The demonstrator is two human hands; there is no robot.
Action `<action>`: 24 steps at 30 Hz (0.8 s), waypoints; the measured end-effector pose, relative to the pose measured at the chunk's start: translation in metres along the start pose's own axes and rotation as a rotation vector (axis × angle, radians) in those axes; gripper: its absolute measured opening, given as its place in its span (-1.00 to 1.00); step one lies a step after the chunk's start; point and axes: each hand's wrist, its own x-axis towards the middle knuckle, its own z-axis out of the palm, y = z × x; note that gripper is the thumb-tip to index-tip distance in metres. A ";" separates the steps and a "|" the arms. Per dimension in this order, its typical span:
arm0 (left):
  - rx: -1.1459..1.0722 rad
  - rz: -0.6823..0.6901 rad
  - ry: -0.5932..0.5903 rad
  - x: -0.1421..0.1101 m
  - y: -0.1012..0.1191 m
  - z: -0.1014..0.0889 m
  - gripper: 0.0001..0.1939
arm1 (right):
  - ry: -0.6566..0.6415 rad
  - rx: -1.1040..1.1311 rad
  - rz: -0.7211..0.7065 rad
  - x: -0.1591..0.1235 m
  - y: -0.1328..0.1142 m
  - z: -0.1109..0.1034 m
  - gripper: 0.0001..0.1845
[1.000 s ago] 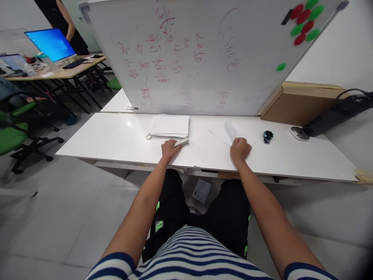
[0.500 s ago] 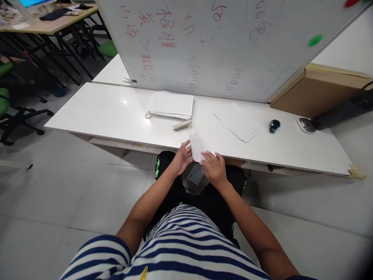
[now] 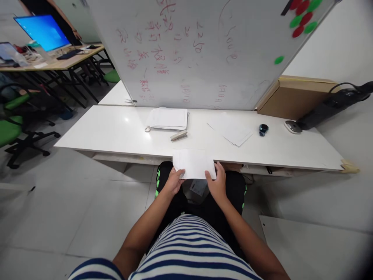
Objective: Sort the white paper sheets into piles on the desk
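White paper (image 3: pixel 194 161) lies spread between my hands at the front edge of the desk, its near edge over my lap. My left hand (image 3: pixel 174 181) pinches its near left corner, thumb on top. At the near right corner my right hand (image 3: pixel 216 181) grips it the same way, fingers underneath. Whether it is one sheet or a few, I cannot tell. Just beyond the paper rests a light-coloured stapler (image 3: pixel 178 135). Behind that sits a stack of white paper (image 3: pixel 169 118), with a small ring-like item (image 3: pixel 147 129) at its near left corner.
Loose sheets (image 3: pixel 238 136) lie right of the stack, then a dark watch (image 3: pixel 263 129) and a grey-white mouse-shaped object (image 3: pixel 293 126). A whiteboard (image 3: pixel 204 58) stands along the back of the desk (image 3: pixel 116 128). A cardboard box (image 3: pixel 287 97) and a black cylindrical object (image 3: pixel 326 107) fill the right end.
The paper has turned from a narrow view between my hands to a wide, flat one. My left hand has closed on its corner. The view has tilted up, showing more whiteboard.
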 end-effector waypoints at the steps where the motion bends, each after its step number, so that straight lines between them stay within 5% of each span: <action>1: 0.025 -0.005 -0.006 0.000 -0.001 0.000 -0.38 | -0.027 0.128 0.160 0.004 0.005 -0.001 -0.48; 3: 0.124 0.001 -0.013 0.000 -0.005 0.001 -0.41 | -0.203 0.379 0.392 0.011 0.014 -0.006 -0.46; 6: 0.317 0.106 -0.014 0.000 -0.008 0.003 -0.42 | -0.350 0.493 0.469 0.019 0.024 -0.017 -0.49; 12: 0.400 0.138 -0.134 0.018 0.017 0.010 -0.46 | -0.260 0.358 0.328 0.028 0.031 -0.034 -0.46; 15: 0.635 0.191 -0.221 0.040 0.041 0.022 -0.53 | -0.295 0.387 0.280 0.046 0.030 -0.041 -0.46; 20: 1.329 0.562 -0.218 0.088 0.065 0.053 -0.55 | -0.183 0.011 0.121 0.116 0.037 -0.048 -0.44; 22: 1.583 0.728 -0.142 0.105 0.065 0.062 -0.59 | -0.060 -0.140 0.043 0.147 0.047 -0.048 -0.38; 24: 1.722 0.823 -0.030 0.117 0.062 0.064 -0.60 | -0.069 -0.305 -0.010 0.172 0.059 -0.044 -0.19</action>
